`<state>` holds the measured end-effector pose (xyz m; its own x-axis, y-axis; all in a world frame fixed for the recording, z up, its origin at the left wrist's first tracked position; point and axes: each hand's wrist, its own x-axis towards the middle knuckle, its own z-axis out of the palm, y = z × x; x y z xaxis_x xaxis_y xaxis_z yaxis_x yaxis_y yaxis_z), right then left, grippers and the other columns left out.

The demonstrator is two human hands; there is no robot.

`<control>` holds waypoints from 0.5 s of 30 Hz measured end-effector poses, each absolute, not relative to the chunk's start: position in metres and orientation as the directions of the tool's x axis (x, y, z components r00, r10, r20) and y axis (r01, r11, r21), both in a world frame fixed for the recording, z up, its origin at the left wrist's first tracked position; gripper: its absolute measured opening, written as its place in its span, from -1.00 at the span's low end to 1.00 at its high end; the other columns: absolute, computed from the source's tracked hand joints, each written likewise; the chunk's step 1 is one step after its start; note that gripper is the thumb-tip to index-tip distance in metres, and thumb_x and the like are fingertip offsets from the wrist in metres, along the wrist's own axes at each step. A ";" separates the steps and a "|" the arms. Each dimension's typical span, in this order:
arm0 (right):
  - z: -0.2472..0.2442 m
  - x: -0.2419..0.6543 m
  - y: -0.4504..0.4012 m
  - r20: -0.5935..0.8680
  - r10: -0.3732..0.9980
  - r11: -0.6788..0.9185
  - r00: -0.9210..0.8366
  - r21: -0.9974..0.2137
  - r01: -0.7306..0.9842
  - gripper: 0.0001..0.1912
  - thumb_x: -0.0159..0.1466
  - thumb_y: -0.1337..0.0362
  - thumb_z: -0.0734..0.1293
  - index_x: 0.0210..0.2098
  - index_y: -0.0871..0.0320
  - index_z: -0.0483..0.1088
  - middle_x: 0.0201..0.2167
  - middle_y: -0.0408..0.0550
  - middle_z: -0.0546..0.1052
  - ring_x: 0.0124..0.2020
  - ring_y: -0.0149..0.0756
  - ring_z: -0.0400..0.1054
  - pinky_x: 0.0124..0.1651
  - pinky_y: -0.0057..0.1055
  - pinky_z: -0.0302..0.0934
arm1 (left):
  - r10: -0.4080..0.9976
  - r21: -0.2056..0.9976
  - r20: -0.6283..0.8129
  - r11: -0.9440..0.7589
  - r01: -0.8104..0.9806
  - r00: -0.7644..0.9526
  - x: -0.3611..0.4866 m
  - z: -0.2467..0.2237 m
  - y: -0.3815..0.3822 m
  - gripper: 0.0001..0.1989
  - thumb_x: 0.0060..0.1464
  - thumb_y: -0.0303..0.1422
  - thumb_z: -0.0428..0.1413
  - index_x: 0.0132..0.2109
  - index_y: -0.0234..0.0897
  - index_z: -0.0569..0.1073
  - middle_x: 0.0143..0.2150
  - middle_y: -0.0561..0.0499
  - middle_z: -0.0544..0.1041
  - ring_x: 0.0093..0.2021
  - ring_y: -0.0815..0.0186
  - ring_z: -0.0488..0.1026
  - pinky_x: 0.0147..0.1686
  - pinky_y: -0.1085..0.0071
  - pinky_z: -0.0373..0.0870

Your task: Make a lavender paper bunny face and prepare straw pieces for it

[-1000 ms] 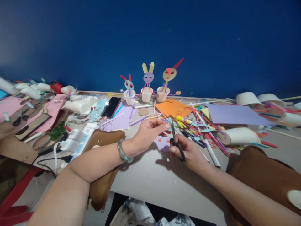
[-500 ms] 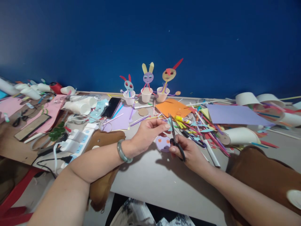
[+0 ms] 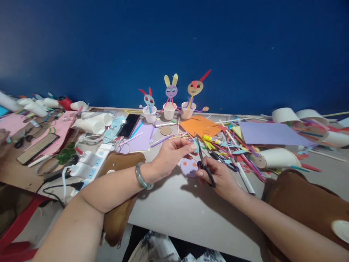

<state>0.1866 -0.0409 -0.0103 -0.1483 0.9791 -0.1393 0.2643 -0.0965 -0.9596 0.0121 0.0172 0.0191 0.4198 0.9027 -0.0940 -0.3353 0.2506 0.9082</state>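
Gripping black-handled scissors (image 3: pixel 203 163), blades parted and pointing up, the right hand (image 3: pixel 218 178) has fingers through the loops. The left hand (image 3: pixel 171 154) pinches something too small to identify beside the blades, above a round lilac paper face (image 3: pixel 188 167) on the worktop (image 3: pixel 177 207).

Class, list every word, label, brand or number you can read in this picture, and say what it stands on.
None can be read.
Yellow glue stick: label too small and blurred.
Black smartphone: screen dark, no text.
Black-handled scissors in the right hand: no marking shows.
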 end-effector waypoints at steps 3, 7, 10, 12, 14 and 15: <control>-0.009 0.187 -0.041 -0.140 0.980 -0.100 -0.139 -0.960 0.262 -0.46 0.07 -0.18 0.50 -0.54 0.06 0.21 -0.69 -0.21 0.42 -0.62 -0.37 0.24 -0.49 -0.40 0.10 | 0.902 0.911 -0.096 0.250 -0.328 0.422 0.012 0.020 0.017 -0.59 -0.19 -0.14 0.44 -0.42 -0.35 0.47 -0.47 0.11 0.49 -0.45 0.45 0.48 -0.34 0.45 0.41; -0.007 0.188 -0.040 -0.141 0.981 -0.103 -0.137 -0.963 0.250 -0.43 0.04 -0.22 0.50 -0.55 0.06 0.20 -0.70 -0.22 0.40 -0.62 -0.39 0.21 -0.49 -0.40 0.08 | 0.903 0.910 -0.101 0.253 -0.329 0.417 0.011 0.019 0.017 -0.58 -0.20 -0.13 0.44 -0.40 -0.34 0.47 -0.45 0.11 0.49 -0.44 0.45 0.49 -0.33 0.45 0.41; -0.007 0.188 -0.040 -0.140 0.980 -0.101 -0.142 -0.962 0.253 -0.43 0.05 -0.23 0.49 -0.55 0.06 0.19 -0.70 -0.23 0.39 -0.62 -0.39 0.19 -0.49 -0.40 0.07 | 0.904 0.912 -0.097 0.248 -0.326 0.417 0.011 0.019 0.018 -0.58 -0.19 -0.13 0.44 -0.40 -0.34 0.47 -0.45 0.12 0.49 -0.43 0.44 0.49 -0.32 0.44 0.40; -0.008 0.188 -0.040 -0.138 0.980 -0.098 -0.142 -0.961 0.258 -0.43 0.06 -0.22 0.49 -0.55 0.06 0.18 -0.70 -0.23 0.39 -0.62 -0.39 0.18 -0.49 -0.40 0.06 | 0.905 0.916 -0.090 0.239 -0.323 0.416 0.011 0.018 0.018 -0.59 -0.17 -0.13 0.43 -0.40 -0.34 0.47 -0.45 0.11 0.49 -0.43 0.44 0.49 -0.32 0.44 0.40; -0.009 0.189 -0.040 -0.137 0.981 -0.096 -0.140 -0.958 0.270 -0.44 0.06 -0.21 0.49 -0.55 0.06 0.19 -0.69 -0.23 0.39 -0.61 -0.39 0.18 -0.49 -0.40 0.06 | 0.905 0.920 -0.085 0.232 -0.317 0.416 0.011 0.017 0.018 -0.60 -0.16 -0.13 0.43 -0.40 -0.33 0.47 -0.45 0.10 0.50 -0.43 0.43 0.49 -0.32 0.44 0.41; -0.009 0.189 -0.040 -0.136 0.981 -0.094 -0.136 -0.956 0.278 -0.44 0.07 -0.21 0.49 -0.54 0.06 0.19 -0.69 -0.22 0.39 -0.61 -0.38 0.19 -0.49 -0.40 0.06 | 0.905 0.922 -0.083 0.229 -0.314 0.416 0.011 0.017 0.018 -0.60 -0.15 -0.13 0.43 -0.40 -0.33 0.46 -0.45 0.10 0.50 -0.44 0.43 0.49 -0.32 0.43 0.41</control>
